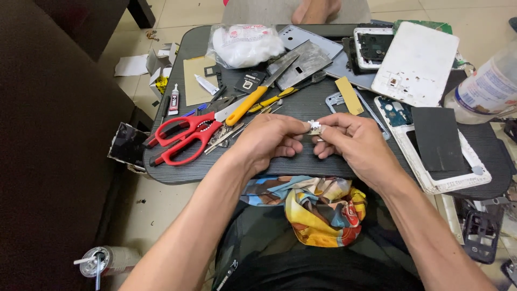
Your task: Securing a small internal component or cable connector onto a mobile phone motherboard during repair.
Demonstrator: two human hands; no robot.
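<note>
Both my hands meet over the near edge of a dark ridged lap table (301,105). My left hand (269,141) and my right hand (353,141) pinch one small white and metal part (315,127) between their fingertips. Red-handled scissors (186,134) lie just left of my left hand. A yellow-handled file (258,92) and a yellow-handled tool (280,96) lie beyond it. A thin tan strip (349,95) rests on a phone frame (344,99) beyond my right hand.
White tablet shells (417,62) and a white frame with a black sheet (439,140) crowd the right side. A bag of cotton (245,43), glue tubes (174,98), a plastic bottle (487,86) and a colourful cloth (318,207) on my lap are also here. A can (99,261) stands on the floor.
</note>
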